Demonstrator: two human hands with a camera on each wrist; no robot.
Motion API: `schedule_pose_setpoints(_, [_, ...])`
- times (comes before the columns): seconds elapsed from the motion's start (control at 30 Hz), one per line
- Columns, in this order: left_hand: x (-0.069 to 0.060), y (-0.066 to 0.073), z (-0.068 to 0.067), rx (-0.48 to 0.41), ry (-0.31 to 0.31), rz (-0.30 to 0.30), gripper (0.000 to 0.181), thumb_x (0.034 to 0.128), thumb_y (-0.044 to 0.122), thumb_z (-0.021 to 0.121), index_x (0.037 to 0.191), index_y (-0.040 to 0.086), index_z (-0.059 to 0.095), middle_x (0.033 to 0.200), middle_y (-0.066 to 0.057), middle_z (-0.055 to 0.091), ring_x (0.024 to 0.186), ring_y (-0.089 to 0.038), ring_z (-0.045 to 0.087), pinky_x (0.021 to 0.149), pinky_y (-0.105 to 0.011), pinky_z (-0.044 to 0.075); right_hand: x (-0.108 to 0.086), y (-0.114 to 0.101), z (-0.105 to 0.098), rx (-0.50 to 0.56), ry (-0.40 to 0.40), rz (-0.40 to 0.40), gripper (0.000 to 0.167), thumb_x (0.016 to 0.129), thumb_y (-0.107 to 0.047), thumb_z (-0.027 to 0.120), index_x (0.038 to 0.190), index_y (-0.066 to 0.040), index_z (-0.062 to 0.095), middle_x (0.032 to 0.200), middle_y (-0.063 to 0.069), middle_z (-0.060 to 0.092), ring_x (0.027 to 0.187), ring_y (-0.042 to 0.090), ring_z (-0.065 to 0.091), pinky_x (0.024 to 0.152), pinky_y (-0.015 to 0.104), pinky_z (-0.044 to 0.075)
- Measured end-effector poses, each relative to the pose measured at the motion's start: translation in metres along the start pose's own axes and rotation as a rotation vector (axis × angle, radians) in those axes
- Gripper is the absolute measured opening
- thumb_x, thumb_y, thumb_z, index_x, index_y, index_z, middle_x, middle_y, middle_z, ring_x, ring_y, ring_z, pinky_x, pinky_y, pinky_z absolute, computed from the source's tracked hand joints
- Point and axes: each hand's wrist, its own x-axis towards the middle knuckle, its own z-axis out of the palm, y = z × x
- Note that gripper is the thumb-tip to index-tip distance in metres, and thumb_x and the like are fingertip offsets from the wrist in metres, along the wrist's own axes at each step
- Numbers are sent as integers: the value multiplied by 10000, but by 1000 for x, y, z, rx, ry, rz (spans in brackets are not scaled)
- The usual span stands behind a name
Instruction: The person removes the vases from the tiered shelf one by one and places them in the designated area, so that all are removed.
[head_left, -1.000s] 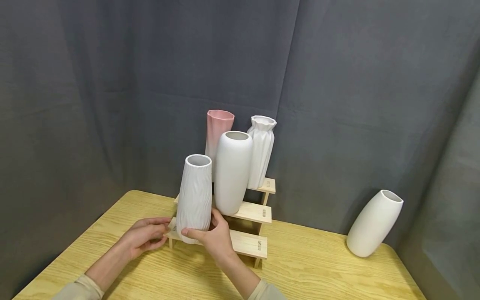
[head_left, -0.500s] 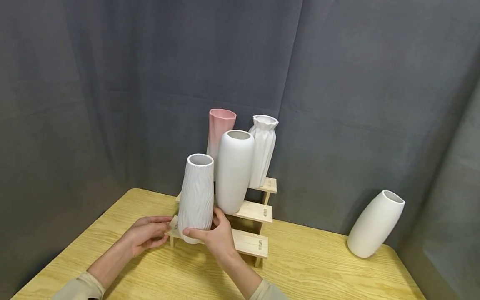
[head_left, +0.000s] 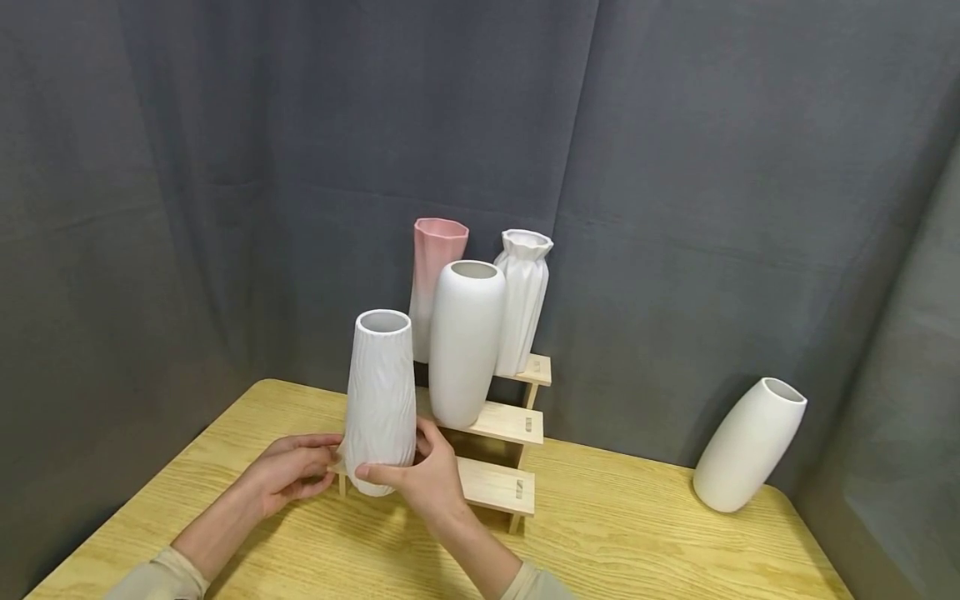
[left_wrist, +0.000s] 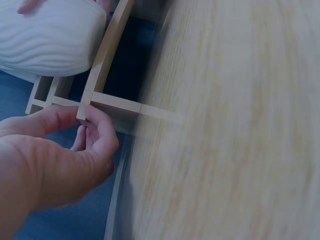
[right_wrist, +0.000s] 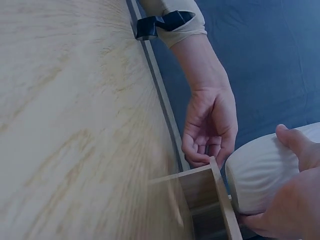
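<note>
A white vase with wavy ridges [head_left: 381, 392] stands nearly upright at the left end of the lowest step of a wooden tiered stand [head_left: 491, 483]. Low on its body, my right hand [head_left: 437, 482] grips it, thumb across the front. Whether its base touches the step is unclear. With thumb and fingers, my left hand [left_wrist: 65, 155] pinches the left end of that lowest step. Behind, a smooth white vase [head_left: 467, 346] occupies the middle step. A pink-and-white vase [head_left: 437, 258] and a white pleated vase [head_left: 521, 308] are on the top step.
Another smooth white vase [head_left: 750, 446], leaning in this view, is at the far right of the wooden table [head_left: 622, 542]. Grey curtains [head_left: 675, 208] hang behind and at both sides.
Over the last half second the ridged vase has shifted left and slightly down in the head view, with my right hand gripping it. My left hand stays at the step's end.
</note>
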Motion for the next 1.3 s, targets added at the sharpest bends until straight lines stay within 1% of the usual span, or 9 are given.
schedule_pose_setpoints(0.17, [0,1,-1,0,-26,10,523,974,42,656,1441,-108,475,1131,-114,650,716,-103,556,742,-282,583,-2,-7,1,-3,-3,-15,794,662,-142,981,1353,-204,596,1180,-11,698,1077,209,654,904,382,548])
schedule_pose_setpoints(0.37, [-2,1,-3,-15,-39,7,544,977,55,673,1448,-114,462,1160,-119,620,798,-120,595,780,-294,583,-5,-18,0,-74,19,-58,812,634,-168,998,1337,-275,607,1182,-63,694,1074,164,654,912,365,544])
schedule_pose_setpoints(0.47, [-3,1,-6,-26,-50,4,576,986,61,666,1469,-127,416,1058,-83,625,747,-88,565,793,-296,580,-8,-24,0,-129,24,-81,840,619,-208,1009,1348,-294,601,1173,-86,693,1061,133,657,906,347,544])
schedule_pose_setpoints(0.6, [-3,1,-6,-45,-83,-1,605,1009,77,634,1498,-134,348,802,18,594,611,-37,456,791,-277,576,-14,-31,0,-170,15,-103,827,605,-242,1015,1328,-310,618,1136,-95,704,1023,121,671,880,332,552])
schedule_pose_setpoints(0.67, [-2,1,-6,-45,-104,1,612,1023,101,622,1508,-132,331,772,37,584,592,-30,433,796,-271,573,-16,-34,0,-169,5,-114,806,607,-242,1015,1313,-313,633,1118,-93,711,1007,125,679,864,328,559])
schedule_pose_setpoints(0.77, [0,-1,-5,-37,-116,6,608,1036,129,611,1514,-122,330,823,23,595,614,-38,445,804,-274,571,-18,-39,-1,-152,-12,-128,771,617,-235,1013,1295,-304,652,1099,-82,721,991,136,691,848,320,567])
schedule_pose_setpoints(0.9, [1,-2,-4,-30,-101,0,613,1034,140,618,1519,-110,337,1033,-26,658,758,-63,572,794,-271,573,-21,-46,-3,-132,-37,-140,754,630,-235,1008,1295,-289,658,1099,-66,724,991,148,697,840,319,573])
schedule_pose_setpoints(0.97, [1,-2,-5,-32,-95,-10,609,1028,136,626,1518,-98,350,1068,-40,667,775,-68,587,786,-265,573,-22,-50,-4,-123,-43,-143,742,637,-236,1004,1294,-289,663,1100,-56,727,993,157,699,838,327,576])
schedule_pose_setpoints(1.3, [2,-3,-4,-50,-44,-21,524,990,96,671,1455,-56,484,1045,-76,666,755,-80,588,755,-259,579,-24,-67,-10,50,-67,-20,596,702,-137,957,1241,-225,718,1091,34,740,1022,236,696,853,372,578])
